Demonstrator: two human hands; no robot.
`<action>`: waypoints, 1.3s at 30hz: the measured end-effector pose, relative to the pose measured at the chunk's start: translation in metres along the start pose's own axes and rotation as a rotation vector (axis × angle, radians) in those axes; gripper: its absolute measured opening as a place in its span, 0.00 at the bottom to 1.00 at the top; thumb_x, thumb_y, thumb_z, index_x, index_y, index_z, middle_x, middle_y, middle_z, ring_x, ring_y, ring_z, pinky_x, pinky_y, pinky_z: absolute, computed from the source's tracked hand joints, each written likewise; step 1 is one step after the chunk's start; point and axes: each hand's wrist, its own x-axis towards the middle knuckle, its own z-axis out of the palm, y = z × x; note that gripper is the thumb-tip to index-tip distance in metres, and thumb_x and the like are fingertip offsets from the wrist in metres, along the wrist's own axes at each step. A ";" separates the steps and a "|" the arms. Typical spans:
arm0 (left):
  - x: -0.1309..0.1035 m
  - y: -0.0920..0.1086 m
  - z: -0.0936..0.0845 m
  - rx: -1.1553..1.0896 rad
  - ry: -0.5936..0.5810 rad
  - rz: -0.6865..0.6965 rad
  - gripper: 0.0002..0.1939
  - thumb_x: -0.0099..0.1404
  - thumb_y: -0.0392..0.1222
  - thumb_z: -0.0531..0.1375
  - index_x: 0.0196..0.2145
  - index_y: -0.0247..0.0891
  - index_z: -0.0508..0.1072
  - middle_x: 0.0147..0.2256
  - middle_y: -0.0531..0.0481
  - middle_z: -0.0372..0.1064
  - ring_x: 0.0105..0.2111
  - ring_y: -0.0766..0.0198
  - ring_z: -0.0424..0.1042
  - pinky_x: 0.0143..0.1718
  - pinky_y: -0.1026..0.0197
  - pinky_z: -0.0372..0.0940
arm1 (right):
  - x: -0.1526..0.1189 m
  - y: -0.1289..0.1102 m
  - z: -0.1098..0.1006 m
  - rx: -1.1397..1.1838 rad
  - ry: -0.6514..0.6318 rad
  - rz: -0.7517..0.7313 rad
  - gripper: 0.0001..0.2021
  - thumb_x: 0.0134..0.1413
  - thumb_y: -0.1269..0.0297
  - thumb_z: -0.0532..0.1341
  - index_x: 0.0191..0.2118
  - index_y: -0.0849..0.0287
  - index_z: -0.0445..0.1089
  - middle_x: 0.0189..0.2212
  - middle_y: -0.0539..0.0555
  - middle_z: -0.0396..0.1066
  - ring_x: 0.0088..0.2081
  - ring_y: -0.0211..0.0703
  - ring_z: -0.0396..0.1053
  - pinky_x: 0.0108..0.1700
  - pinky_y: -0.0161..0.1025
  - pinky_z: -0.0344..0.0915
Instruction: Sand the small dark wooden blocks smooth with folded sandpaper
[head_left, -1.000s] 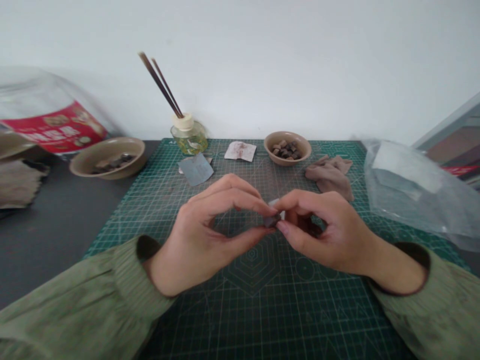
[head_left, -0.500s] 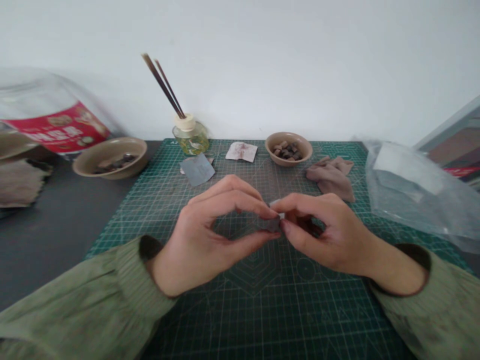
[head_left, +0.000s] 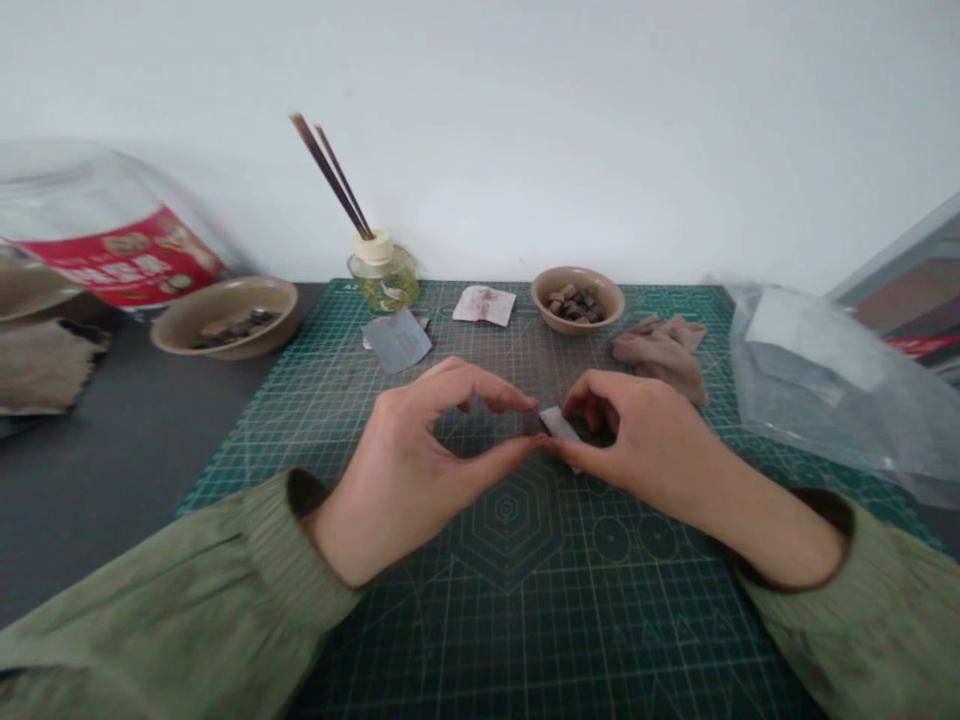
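Over the middle of the green cutting mat (head_left: 517, 620), my left hand (head_left: 427, 460) pinches a small dark block (head_left: 534, 424) between thumb and fingertips. My right hand (head_left: 645, 440) is closed on a small pale grey strip (head_left: 559, 424) that looks like folded sandpaper. The strip lies against the block's right side, and the two hands nearly meet there. The block is partly covered by my fingertips. Beyond my hands lie a grey sheet (head_left: 397, 341), apparently sandpaper, and a white piece of paper (head_left: 484, 305) with reddish-brown smudges.
A tan bowl (head_left: 541, 296) of small brown cubes stands at the back, with a crumpled brownish cloth (head_left: 660, 352) beside it. Further left are a reed diffuser (head_left: 384, 280), another bowl (head_left: 169, 335) and a large red-labelled jar (head_left: 127, 262). On the right lies a clear plastic bag (head_left: 817, 390).
My right hand has shifted slightly up and left, its fingers spreading so that more of the pale strip shows. My left hand still pinches the block, its fingertips now a little further left.
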 end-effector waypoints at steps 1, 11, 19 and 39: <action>0.000 -0.001 0.000 0.020 -0.016 -0.010 0.07 0.70 0.41 0.76 0.44 0.43 0.85 0.44 0.49 0.86 0.45 0.56 0.84 0.49 0.53 0.76 | 0.000 0.000 0.000 -0.005 -0.009 -0.005 0.14 0.60 0.53 0.76 0.39 0.56 0.78 0.32 0.52 0.78 0.32 0.46 0.71 0.34 0.42 0.57; 0.002 -0.015 0.003 0.197 -0.204 -0.013 0.09 0.68 0.36 0.74 0.45 0.43 0.85 0.45 0.48 0.83 0.48 0.50 0.80 0.53 0.45 0.71 | 0.002 -0.001 -0.003 0.110 0.096 -0.059 0.02 0.61 0.67 0.70 0.38 0.58 0.82 0.29 0.51 0.78 0.29 0.42 0.70 0.33 0.41 0.61; 0.001 -0.009 0.003 0.107 -0.092 -0.039 0.20 0.70 0.48 0.76 0.56 0.43 0.84 0.48 0.45 0.86 0.48 0.51 0.83 0.53 0.47 0.77 | 0.004 -0.002 -0.009 0.666 0.049 0.062 0.10 0.65 0.57 0.74 0.42 0.60 0.82 0.28 0.51 0.81 0.23 0.38 0.71 0.24 0.35 0.65; 0.006 0.001 0.002 -0.146 -0.047 -0.113 0.04 0.74 0.42 0.72 0.42 0.40 0.86 0.38 0.48 0.86 0.36 0.59 0.82 0.39 0.59 0.76 | -0.001 -0.010 -0.008 0.658 -0.052 -0.019 0.12 0.63 0.63 0.78 0.51 0.58 0.86 0.38 0.52 0.87 0.34 0.39 0.81 0.33 0.32 0.72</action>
